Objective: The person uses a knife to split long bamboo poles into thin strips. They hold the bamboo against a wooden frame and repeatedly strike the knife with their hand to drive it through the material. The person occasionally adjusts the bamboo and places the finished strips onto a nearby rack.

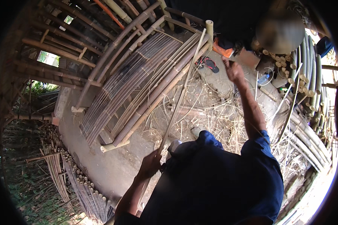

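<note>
A long, thin bamboo strip [175, 107] runs from the bench's upper corner post down past my left side. My left hand [151, 164] is closed around its lower part. My right arm reaches forward, and my right hand [234, 72] is raised with one finger stretched out and the others curled in. I see nothing in it. To the left stands a bamboo bench [150, 110], its seat made of many narrow brown slats, with gaps between some of them. Black flip-flops [211, 64] with red straps lie on the ground beyond its right side.
Bamboo shavings [229, 131] litter the ground. A person in dark clothes [229, 17] is at the top, beside an orange item [222, 49]. Bamboo poles [306, 71] are stacked at right; upright cut poles [84, 183] stand lower left. A plastic bottle [263, 78] lies right of my hand.
</note>
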`<state>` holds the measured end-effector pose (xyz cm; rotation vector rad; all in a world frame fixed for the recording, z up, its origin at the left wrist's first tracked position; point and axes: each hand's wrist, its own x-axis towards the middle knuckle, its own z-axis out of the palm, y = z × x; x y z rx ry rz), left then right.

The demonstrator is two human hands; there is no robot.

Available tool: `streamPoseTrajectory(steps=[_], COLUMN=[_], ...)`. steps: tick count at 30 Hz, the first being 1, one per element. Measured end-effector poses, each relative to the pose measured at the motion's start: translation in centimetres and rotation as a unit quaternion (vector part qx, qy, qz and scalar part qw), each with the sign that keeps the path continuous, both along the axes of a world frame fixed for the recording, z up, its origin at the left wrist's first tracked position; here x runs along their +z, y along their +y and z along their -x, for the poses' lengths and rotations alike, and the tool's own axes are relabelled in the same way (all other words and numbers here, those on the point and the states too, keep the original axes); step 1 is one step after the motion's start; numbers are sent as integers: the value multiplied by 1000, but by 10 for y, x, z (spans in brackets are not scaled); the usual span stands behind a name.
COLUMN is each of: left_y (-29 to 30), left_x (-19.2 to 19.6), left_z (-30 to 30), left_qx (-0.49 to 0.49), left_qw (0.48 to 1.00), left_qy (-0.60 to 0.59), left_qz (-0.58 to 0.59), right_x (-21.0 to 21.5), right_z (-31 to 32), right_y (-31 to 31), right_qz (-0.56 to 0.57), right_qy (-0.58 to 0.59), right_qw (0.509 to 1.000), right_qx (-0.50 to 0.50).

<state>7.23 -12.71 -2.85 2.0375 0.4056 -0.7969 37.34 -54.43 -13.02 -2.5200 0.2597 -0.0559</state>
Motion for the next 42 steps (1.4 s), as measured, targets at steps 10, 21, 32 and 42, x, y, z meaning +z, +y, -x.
streamPoseTrajectory(steps=[10,21,32,42], left_y=[-58,-36,4,84], left_x=[-33,35,80,152], left_z=[-152,-88,-17,84], left_qx=[102,52,-2,-188], left_qw=[970,966,984,980], left_qy=[-127,-60,20,12], left_qz=[181,247,176,-70], right_x=[17,-20,-5,-17], right_z=[159,19,-13,-107], right_y=[200,114,80,-151], right_qz=[-162,20,35,93], right_qy=[-27,-34,42,-54], right_qw=[937,984,998,972], right_qx=[308,172,32,-210])
